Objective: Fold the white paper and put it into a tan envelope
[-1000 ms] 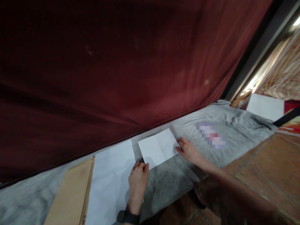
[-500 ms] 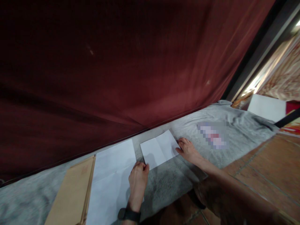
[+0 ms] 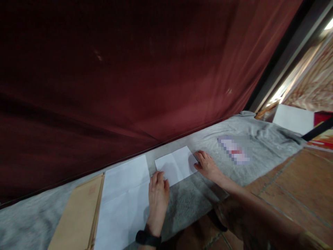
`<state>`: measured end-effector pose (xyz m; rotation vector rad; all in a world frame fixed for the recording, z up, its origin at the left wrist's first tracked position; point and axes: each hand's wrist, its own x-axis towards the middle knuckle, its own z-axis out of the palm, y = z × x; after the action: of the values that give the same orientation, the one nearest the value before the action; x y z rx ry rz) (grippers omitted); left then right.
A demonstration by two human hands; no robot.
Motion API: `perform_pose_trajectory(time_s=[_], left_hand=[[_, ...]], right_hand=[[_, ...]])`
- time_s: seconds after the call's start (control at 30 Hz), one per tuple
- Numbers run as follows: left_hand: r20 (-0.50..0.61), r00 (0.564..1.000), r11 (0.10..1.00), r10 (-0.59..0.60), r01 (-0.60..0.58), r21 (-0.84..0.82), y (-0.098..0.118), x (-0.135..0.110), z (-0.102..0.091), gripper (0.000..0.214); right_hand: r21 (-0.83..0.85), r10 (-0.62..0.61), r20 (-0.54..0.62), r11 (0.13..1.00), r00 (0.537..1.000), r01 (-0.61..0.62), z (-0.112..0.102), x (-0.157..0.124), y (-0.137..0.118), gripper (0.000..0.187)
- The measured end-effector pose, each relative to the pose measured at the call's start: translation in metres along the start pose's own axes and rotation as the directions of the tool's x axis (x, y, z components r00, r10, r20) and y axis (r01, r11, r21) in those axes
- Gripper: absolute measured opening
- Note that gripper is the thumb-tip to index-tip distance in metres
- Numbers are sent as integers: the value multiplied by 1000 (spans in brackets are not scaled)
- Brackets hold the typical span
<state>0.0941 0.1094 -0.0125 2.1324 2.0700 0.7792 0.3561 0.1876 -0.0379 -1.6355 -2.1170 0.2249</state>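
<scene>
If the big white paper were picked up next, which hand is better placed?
Probably the left hand: it is close to the large white paper, while the right hand is farther off, at the opposite end of the smaller white paper.

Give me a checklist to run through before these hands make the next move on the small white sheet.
1. Left hand at the small white sheet: ok, fingers over its left edge.
2. Right hand at the opposite edge: ok.
3. Small white sheet smooth: not ok, creases show.
4. Larger white paper apart from it: ok where visible, grey cloth shows between; the left hand hides part.
5. Brown paper stack clear of both hands: ok.
6. Firm grip: cannot tell.
</scene>
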Motion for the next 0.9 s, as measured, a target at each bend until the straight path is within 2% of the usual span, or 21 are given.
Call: perform_pose_trajectory(time_s=[0.1,0.27,0.47,0.63,0.9], left_hand=[[-22,992,992,122,-123,-26,9,-3,12,41],[34,980,965,197,-200,168,29,-3,25,49],[34,957,911,287,-283,299,30,-1,48,54],[59,968,913,244,-250,323,24,-2,64,55],[199,970,908,142,-208,364,29,-1,53,55]], right_hand=[[23,-15,-43,1000,999,16,3,3,-4,48],[113,-129,-116,983,985,142,15,7,-30,48],[73,-263,-22,962,965,264,30,5,-68,48],[6,-278,25,960,960,278,36,5,-73,47],[-110,-251,22,961,968,252,43,-2,-62,53]])
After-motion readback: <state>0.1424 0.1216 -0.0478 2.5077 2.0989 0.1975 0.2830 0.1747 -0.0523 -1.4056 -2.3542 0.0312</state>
